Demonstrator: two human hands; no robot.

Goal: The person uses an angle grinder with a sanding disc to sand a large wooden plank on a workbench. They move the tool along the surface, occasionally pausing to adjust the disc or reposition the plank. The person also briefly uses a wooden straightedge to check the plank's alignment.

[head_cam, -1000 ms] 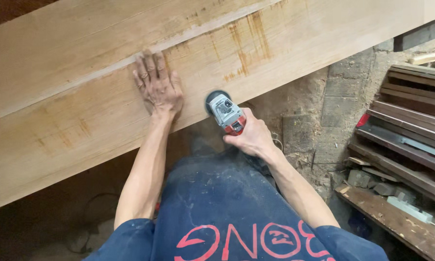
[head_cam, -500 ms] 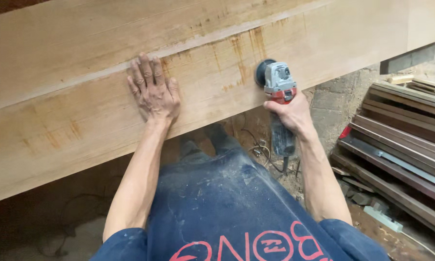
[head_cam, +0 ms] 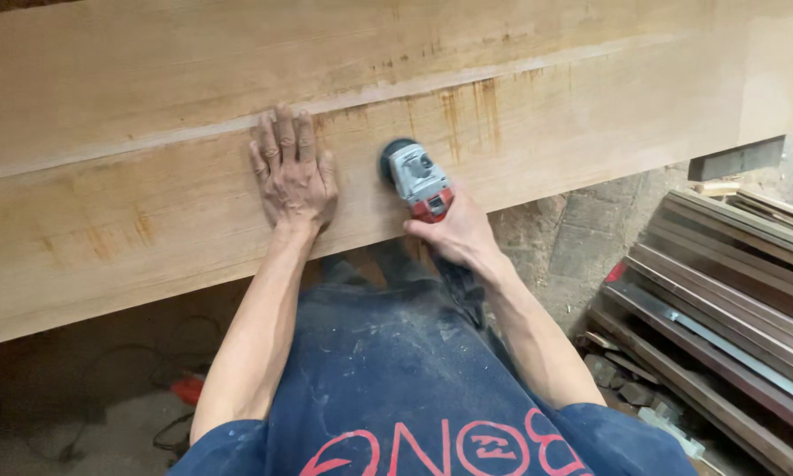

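Gripping the grey-and-red angle grinder (head_cam: 420, 183) by its body, the right hand (head_cam: 458, 234) presses its disc against the near face of the long wooden slab (head_cam: 150, 132). Just left of the grinder, the left hand (head_cam: 292, 176) lies open and flat on the same face. The slab's long axis runs left to right across both hands, with stacked dark planks (head_cam: 722, 291) on the floor at right.

Your one head camera looks steeply down, close over the wooden slab's (head_cam: 150, 203) near edge.

I see a grey-and-red angle grinder (head_cam: 418, 183) lying tilted on the broad pale wooden plank (head_cam: 150, 106), its dark disc apparently flat against the rust-streaked face.
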